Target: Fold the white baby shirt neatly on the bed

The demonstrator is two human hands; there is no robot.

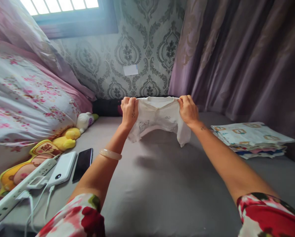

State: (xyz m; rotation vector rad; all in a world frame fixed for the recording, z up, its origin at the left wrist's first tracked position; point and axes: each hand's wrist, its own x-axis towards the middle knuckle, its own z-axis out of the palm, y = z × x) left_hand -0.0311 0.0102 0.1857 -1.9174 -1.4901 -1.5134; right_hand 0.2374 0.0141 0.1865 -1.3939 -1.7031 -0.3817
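Note:
Held out in front of me is a small white baby shirt [159, 115] with long sleeves and a dark print on its chest. My left hand [130, 112] pinches it at one shoulder, and my right hand [188, 110] pinches the other shoulder. The neckline is stretched between the two hands, while the sleeves hang down on both sides. Its lower part sags above the grey bed sheet [157, 191], on which a soft shadow falls.
At right lies a folded stack of printed cloths [253, 138]. Along the left are a phone [83, 164], a white power bank [62, 168], a power strip [18, 194] with cables, and plush toys [65, 140]. Behind hang purple curtains [226, 59].

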